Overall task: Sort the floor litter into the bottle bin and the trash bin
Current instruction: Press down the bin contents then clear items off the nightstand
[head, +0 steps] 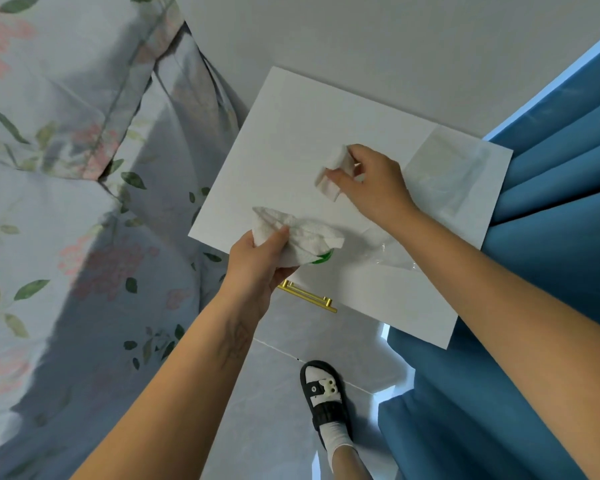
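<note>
**Both hands full of paper, no bin in view**

The left hand grips a crumpled paper towel; its thumb lies across the top of the wad and the other fingers curl under it, so the towel bulges out past the fingertips to the right. A scrap of something green shows just below the towel's far end, and I cannot tell whether it is printed on the paper or a separate thing wrapped inside it. The right hand pinches a smaller folded tissue between thumb and fingers, the tissue sticking out to the left of the fingertips and hanging a little below them. Both hands are held over the white top of a bedside cabinet, and a clear plastic bag lies on that top just under the right wrist, apart from both sets of fingers.

The step in hand looks like gathering: both papers are already off the floor and gripped. Neither bin appears in this view, so the next move probably calls for turning away from the cabinet, finding the trash bin, bringing both hands over its opening and loosening the fingers. The plastic bag may still need collecting, which would need a free hand.
</note>
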